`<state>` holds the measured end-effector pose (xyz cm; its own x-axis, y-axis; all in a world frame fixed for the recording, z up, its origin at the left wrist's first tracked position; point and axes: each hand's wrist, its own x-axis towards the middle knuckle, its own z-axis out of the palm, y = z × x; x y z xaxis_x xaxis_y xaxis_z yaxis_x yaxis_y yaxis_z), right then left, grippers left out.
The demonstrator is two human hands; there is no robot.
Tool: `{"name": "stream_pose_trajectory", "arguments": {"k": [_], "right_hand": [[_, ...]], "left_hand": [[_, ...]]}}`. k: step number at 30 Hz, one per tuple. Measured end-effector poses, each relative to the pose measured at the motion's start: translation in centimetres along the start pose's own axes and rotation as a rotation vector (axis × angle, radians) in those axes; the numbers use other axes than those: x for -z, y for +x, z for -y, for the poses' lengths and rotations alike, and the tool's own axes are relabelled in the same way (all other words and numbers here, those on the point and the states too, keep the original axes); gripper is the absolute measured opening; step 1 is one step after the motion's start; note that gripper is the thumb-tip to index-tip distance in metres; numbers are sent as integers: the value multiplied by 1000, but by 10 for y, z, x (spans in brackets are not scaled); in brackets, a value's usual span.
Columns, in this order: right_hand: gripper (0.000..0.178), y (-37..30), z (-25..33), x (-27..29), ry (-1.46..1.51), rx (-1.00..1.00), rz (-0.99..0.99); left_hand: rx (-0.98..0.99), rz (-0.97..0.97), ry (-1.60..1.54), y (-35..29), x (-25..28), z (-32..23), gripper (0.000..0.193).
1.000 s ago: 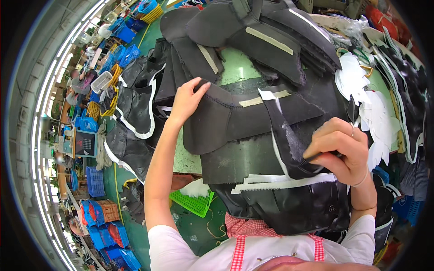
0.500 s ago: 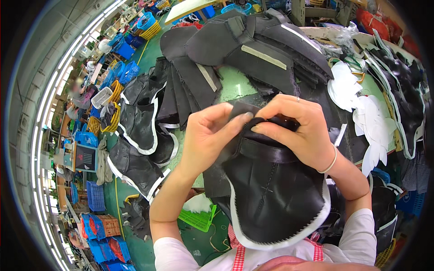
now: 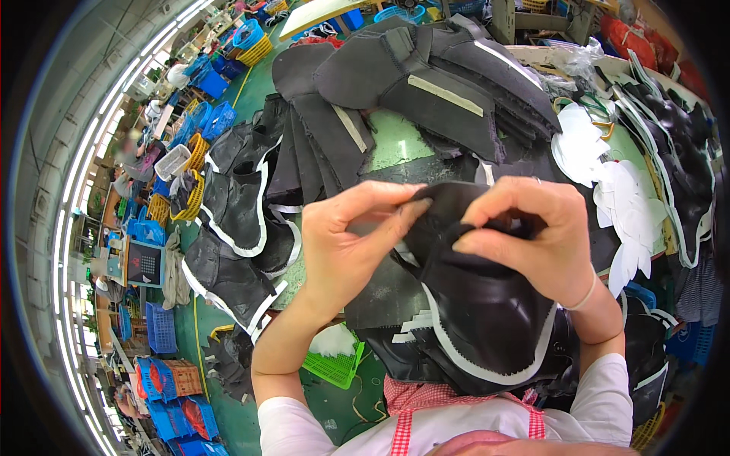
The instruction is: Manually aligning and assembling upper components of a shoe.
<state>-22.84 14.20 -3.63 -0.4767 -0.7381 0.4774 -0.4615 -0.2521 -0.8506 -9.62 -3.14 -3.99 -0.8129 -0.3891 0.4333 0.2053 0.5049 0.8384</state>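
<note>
Between my hands hangs a black boot upper (image 3: 498,323), glossy, with a white jagged-edged band along its lower rim. My left hand (image 3: 346,247) pinches the edge of its dark top opening between thumb and fingers. Across from it, my right hand (image 3: 536,235) is closed on another part of the same edge, thumb and forefinger pressed together. Under and behind the upper lie more black pieces with white trim (image 3: 418,323), partly hidden by it.
A pile of dark grey cut pieces (image 3: 395,83) covers the far part of the table. Finished-looking black uppers (image 3: 236,190) are stacked at left. White cut pieces (image 3: 623,197) and black sheets (image 3: 677,152) lie at right. A green basket (image 3: 334,365) stands below.
The boot upper has turned and moved right, so its lower rim faces away from my left side. My right hand has shifted right and down, and the gap between my hands has widened.
</note>
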Motion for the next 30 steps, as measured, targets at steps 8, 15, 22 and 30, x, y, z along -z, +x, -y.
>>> {"name": "stream_pose_trajectory", "arguments": {"k": [8,15,22,30], "right_hand": [[12,2,-5,-3,22,-22,-40],[13,1,-14,0,212,-113,-4],[14,0,-9,3,117,-210,57],[15,2,-6,-3,10,-160,64]], "left_hand": [[157,155,-206,-1,1,-13,17],[233,232,-258,-4,6,-8,18],[166,213,-157,-5,2,-16,19],[133,266,-46,-6,11,-16,18]]}}
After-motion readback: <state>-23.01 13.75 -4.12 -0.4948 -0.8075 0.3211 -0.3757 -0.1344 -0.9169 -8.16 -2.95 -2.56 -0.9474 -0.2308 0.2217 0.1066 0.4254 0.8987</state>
